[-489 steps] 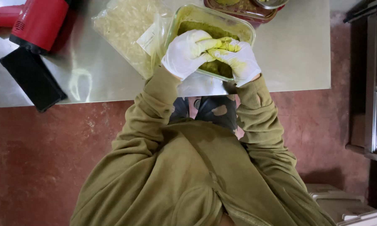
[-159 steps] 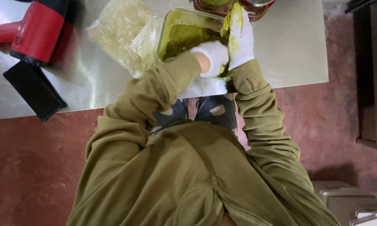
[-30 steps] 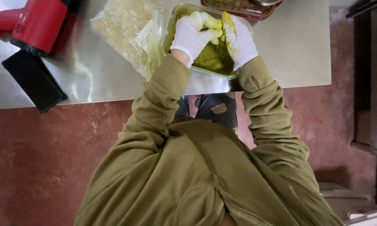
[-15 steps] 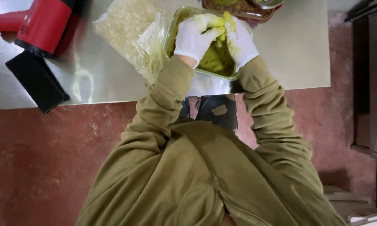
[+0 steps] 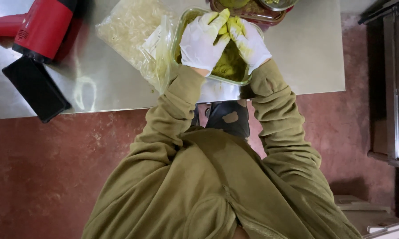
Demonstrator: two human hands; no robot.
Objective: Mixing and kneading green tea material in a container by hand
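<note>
Overhead, looking straight down past an olive-green sweatshirt [image 5: 199, 177] to a steel table [image 5: 305, 48].

Both arms bent at the elbow, forearms running up and converging over a clear rectangular container [image 5: 181, 31] of yellow-green paste [image 5: 228, 66], which sits on the table near its front edge, directly in front of the person.

Left hand [image 5: 201, 40]: white glove, stained yellow-green at the fingertips. Palm down, fingers extended and angled up to the right, lying over the left half of the container. Not clenched; whether it pinches any paste beneath, cannot tell.

Right hand [image 5: 250, 42]: white glove, heavier staining along the fingers. Fingers point up-left and meet the left hand's fingertips above the middle of the container. Fingers loosely curved, pressed against the left; a small lump of paste seems to sit between the two sets of fingertips, though the hold itself is hidden.

Surroundings: clear plastic bag [image 5: 133, 31] of pale shreds touching the container's left side. Red power tool [image 5: 44, 26] with black base [image 5: 35, 88] at far left of table. Dark-red dish [image 5: 252, 9] just beyond the container, at top edge. Reddish floor [image 5: 44, 177] below.
</note>
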